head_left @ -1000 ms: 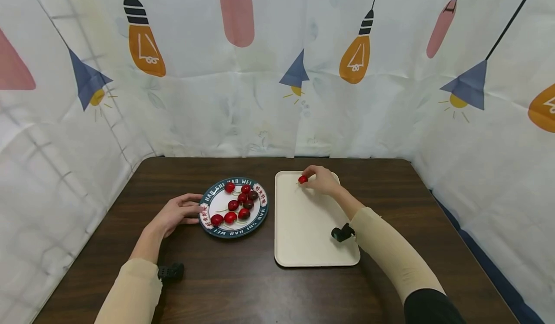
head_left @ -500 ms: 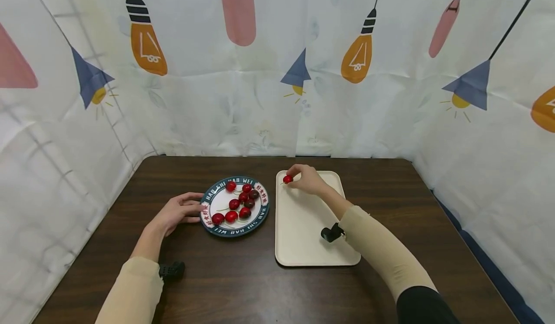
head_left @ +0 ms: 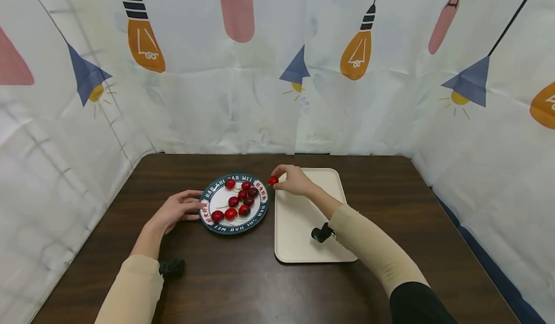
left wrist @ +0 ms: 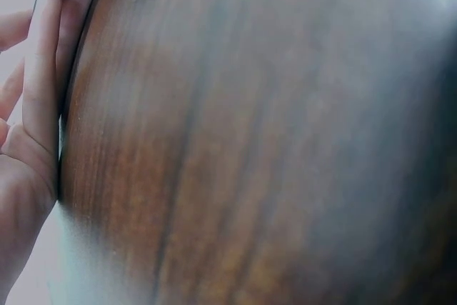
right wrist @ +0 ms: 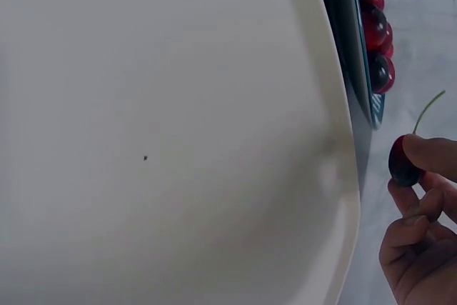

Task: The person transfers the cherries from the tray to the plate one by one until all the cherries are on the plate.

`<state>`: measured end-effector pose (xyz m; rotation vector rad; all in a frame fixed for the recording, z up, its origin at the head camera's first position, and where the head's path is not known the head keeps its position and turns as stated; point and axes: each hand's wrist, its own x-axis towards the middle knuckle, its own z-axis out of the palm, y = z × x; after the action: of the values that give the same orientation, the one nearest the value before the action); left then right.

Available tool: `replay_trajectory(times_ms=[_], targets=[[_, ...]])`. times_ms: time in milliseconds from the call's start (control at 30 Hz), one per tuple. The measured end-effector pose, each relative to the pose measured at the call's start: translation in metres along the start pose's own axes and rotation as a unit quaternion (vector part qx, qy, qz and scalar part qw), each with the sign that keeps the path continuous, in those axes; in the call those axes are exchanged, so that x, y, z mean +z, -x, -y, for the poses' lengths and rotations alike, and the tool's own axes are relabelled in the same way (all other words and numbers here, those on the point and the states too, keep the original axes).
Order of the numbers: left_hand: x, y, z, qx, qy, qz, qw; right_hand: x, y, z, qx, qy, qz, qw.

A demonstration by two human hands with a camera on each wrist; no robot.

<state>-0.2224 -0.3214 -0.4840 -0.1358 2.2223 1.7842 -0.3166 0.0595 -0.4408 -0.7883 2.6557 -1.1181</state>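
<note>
Between the thumb and fingers of my right hand (head_left: 292,179) a red cherry (head_left: 272,180) is pinched, held over the gap between plate and tray. The right wrist view shows this cherry (right wrist: 405,161) dark red, its green stem pointing up. My left hand (head_left: 175,212) touches the left rim of a round plate (head_left: 234,230) with extended fingers; the left wrist view catches only part of that hand (left wrist: 32,119) at the edge. Several red and dark cherries (head_left: 231,213) with stems lie on the white plate, which has a blue lettered rim.
A cream rectangular tray (head_left: 310,232) lies right of the plate, under my right forearm. Both stand on a dark wooden table (head_left: 243,285). A white patterned curtain (head_left: 260,107) encloses the table's back and sides.
My right hand has carried the cherry leftward, from above the tray's far end to just beside the plate's right rim. The left hand stays at the plate.
</note>
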Motion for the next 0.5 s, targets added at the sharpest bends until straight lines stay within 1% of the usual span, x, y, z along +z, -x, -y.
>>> replay_trajectory(times_ms=[167, 333, 500], targets=[[0.0, -0.001, 0.0, -0.001, -0.001, -0.001, 1.0, 0.003, -0.003, 0.007, -0.004, 0.0, 0.014, 1.0], [-0.001, -0.002, 0.0, 0.004, 0.001, -0.001, 1.0, 0.006, -0.004, 0.013, -0.017, -0.002, 0.015, 1.0], [-0.001, -0.001, 0.0, 0.001, 0.0, 0.001, 1.0, 0.009, -0.003, 0.02, -0.03, 0.008, 0.015, 0.999]])
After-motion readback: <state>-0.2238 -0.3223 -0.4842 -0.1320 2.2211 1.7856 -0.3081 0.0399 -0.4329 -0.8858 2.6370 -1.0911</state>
